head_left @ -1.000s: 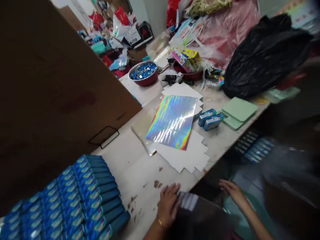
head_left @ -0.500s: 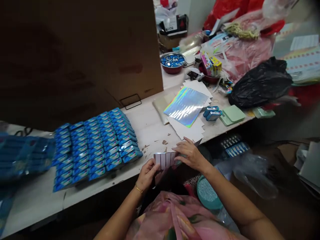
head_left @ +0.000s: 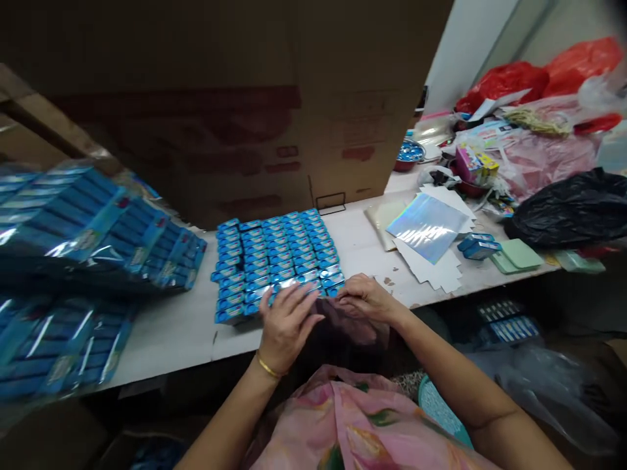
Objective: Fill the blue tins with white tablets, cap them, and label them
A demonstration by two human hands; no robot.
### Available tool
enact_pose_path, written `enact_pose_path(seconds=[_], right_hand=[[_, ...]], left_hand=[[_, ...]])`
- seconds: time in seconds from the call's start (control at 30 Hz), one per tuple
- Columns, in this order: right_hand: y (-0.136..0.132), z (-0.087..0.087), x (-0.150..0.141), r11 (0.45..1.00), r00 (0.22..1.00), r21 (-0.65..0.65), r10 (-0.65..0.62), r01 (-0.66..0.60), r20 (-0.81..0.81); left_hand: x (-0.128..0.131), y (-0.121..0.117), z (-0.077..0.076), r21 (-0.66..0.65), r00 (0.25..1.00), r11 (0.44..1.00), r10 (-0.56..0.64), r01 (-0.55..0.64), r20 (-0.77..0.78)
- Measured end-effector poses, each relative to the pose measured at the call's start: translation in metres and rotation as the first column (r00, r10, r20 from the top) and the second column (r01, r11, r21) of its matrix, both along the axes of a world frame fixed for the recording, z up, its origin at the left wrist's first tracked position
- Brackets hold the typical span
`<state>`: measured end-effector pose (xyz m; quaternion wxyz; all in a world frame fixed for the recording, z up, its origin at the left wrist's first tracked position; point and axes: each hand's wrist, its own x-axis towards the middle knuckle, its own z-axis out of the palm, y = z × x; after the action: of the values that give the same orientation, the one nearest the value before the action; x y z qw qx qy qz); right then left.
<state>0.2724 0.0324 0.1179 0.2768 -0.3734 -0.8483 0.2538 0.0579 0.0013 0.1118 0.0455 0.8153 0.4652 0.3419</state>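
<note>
My left hand (head_left: 289,323) reaches over the front edge of a block of small blue boxes (head_left: 279,251), packed in rows on the table. Its fingers are stretched out and slightly apart, on or just above the front boxes. To its right, my right hand (head_left: 365,297) is closed in a pinch near the front right corner of the block. Whatever may be between those fingertips is too small to make out. A dark, shiny sheet-like thing (head_left: 353,323) shows below and between the hands, above my lap.
Plastic-wrapped blue packs (head_left: 108,222) are stacked at the left. A large cardboard box (head_left: 245,117) stands behind the rows. To the right lie a holographic sheet (head_left: 428,225) on white papers, two blue boxes (head_left: 479,247), a green flat case (head_left: 516,256) and a black bag (head_left: 573,205).
The view has swung left. My left hand has let go of the white strip-marked sheet and moved over the blue boxes. My right hand has closed into a pinch.
</note>
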Motion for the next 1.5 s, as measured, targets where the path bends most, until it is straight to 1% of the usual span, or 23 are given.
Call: enact_pose_path(seconds=[0.07, 0.13, 0.2, 0.27, 0.33, 0.43, 0.57, 0.67, 0.73, 0.77, 0.83, 0.9, 0.97, 1.0, 1.03, 1.07, 1.1, 1.17, 1.2, 1.23, 1.33, 1.4, 1.5], right_hand=[[-0.001, 0.006, -0.037, 1.0, 1.0, -0.008, 0.005, -0.005, 0.016], [-0.002, 0.011, -0.066, 1.0, 0.998, 0.005, 0.002, -0.003, 0.059], [-0.005, 0.013, -0.088, 0.998, 0.989, 0.057, 0.02, -0.029, 0.145], [-0.009, 0.012, -0.104, 0.986, 0.963, 0.15, 0.032, -0.075, 0.269], [-0.01, 0.006, -0.117, 0.961, 0.919, 0.248, 0.019, -0.126, 0.394], [-0.005, -0.008, -0.132, 0.915, 0.867, 0.343, 0.016, -0.213, 0.497], [0.014, -0.021, -0.145, 0.874, 0.827, 0.351, 0.095, -0.335, 0.554], [0.032, -0.02, -0.15, 0.855, 0.801, 0.314, 0.177, -0.413, 0.573], [0.048, -0.01, -0.151, 0.831, 0.776, 0.294, 0.233, -0.472, 0.587], [0.057, -0.002, -0.151, 0.812, 0.756, 0.292, 0.254, -0.505, 0.603], [0.08, 0.022, -0.152, 0.764, 0.701, 0.294, 0.273, -0.574, 0.659], [0.109, 0.049, -0.154, 0.724, 0.635, 0.288, 0.261, -0.627, 0.727], [0.142, 0.067, -0.158, 0.72, 0.58, 0.262, 0.232, -0.642, 0.781], [0.158, 0.07, -0.162, 0.729, 0.561, 0.246, 0.222, -0.638, 0.798], [0.173, 0.067, -0.166, 0.741, 0.549, 0.227, 0.22, -0.632, 0.807], [0.187, 0.06, -0.171, 0.75, 0.547, 0.212, 0.23, -0.627, 0.805], [0.198, 0.049, -0.176, 0.752, 0.556, 0.208, 0.244, -0.626, 0.794], [0.209, 0.019, -0.19, 0.732, 0.589, 0.233, 0.274, -0.641, 0.76], [0.208, 0.003, -0.197, 0.723, 0.618, 0.258, 0.287, -0.641, 0.732], [0.205, -0.012, -0.204, 0.718, 0.651, 0.282, 0.304, -0.637, 0.696], [0.183, -0.049, -0.223, 0.725, 0.723, 0.298, 0.384, -0.621, 0.574], [0.169, -0.069, -0.232, 0.746, 0.753, 0.278, 0.421, -0.605, 0.506], [0.157, -0.095, -0.237, 0.806, 0.82, 0.272, 0.394, -0.525, 0.415]], left_hand=[[-0.031, 0.006, 0.004, -0.017, 0.995, 0.998, -0.055, 0.053, -0.079], [-0.059, 0.008, 0.002, -0.064, 0.995, 0.996, -0.064, 0.059, -0.071], [-0.081, 0.006, -0.002, -0.136, 0.995, 0.987, -0.092, 0.086, -0.042], [-0.098, 0.001, -0.007, -0.202, 0.992, 0.972, -0.125, 0.12, -0.009], [-0.11, -0.006, -0.011, -0.239, 0.993, 0.964, -0.12, 0.118, 0.006], [-0.123, -0.012, -0.014, -0.274, 0.997, 0.959, -0.083, 0.076, -0.011], [-0.14, -0.013, -0.014, -0.313, 0.998, 0.95, -0.01, -0.008, -0.056], [-0.15, -0.012, -0.012, -0.323, 0.993, 0.941, 0.072, -0.101, -0.098], [-0.152, -0.008, -0.006, -0.342, 0.989, 0.929, 0.113, -0.14, -0.098], [-0.152, -0.005, -0.001, -0.357, 0.989, 0.923, 0.127, -0.145, -0.076], [-0.149, 0.007, 0.011, -0.388, 0.989, 0.912, 0.148, -0.13, 0.016], [-0.146, 0.024, 0.022, -0.398, 0.973, 0.91, 0.183, -0.114, 0.141], [-0.143, 0.046, 0.025, -0.422, 0.943, 0.899, 0.234, -0.117, 0.238], [-0.143, 0.057, 0.022, -0.449, 0.927, 0.885, 0.264, -0.123, 0.267], [-0.142, 0.067, 0.016, -0.489, 0.913, 0.863, 0.295, -0.128, 0.282], [-0.142, 0.077, 0.007, -0.536, 0.9, 0.834, 0.327, -0.132, 0.288], [-0.143, 0.085, -0.005, -0.581, 0.885, 0.802, 0.366, -0.143, 0.288], [-0.145, 0.095, -0.032, -0.643, 0.837, 0.744, 0.461, -0.182, 0.295], [-0.147, 0.098, -0.045, -0.667, 0.801, 0.72, 0.508, -0.194, 0.316], [-0.149, 0.1, -0.057, -0.695, 0.752, 0.696, 0.553, -0.179, 0.359], [-0.155, 0.102, -0.086, -0.762, 0.573, 0.646, 0.642, -0.045, 0.51], [-0.159, 0.103, -0.099, -0.781, 0.493, 0.624, 0.67, 0.031, 0.555], [-0.162, 0.106, -0.111, -0.803, 0.435, 0.587, 0.699, 0.107, 0.568]])
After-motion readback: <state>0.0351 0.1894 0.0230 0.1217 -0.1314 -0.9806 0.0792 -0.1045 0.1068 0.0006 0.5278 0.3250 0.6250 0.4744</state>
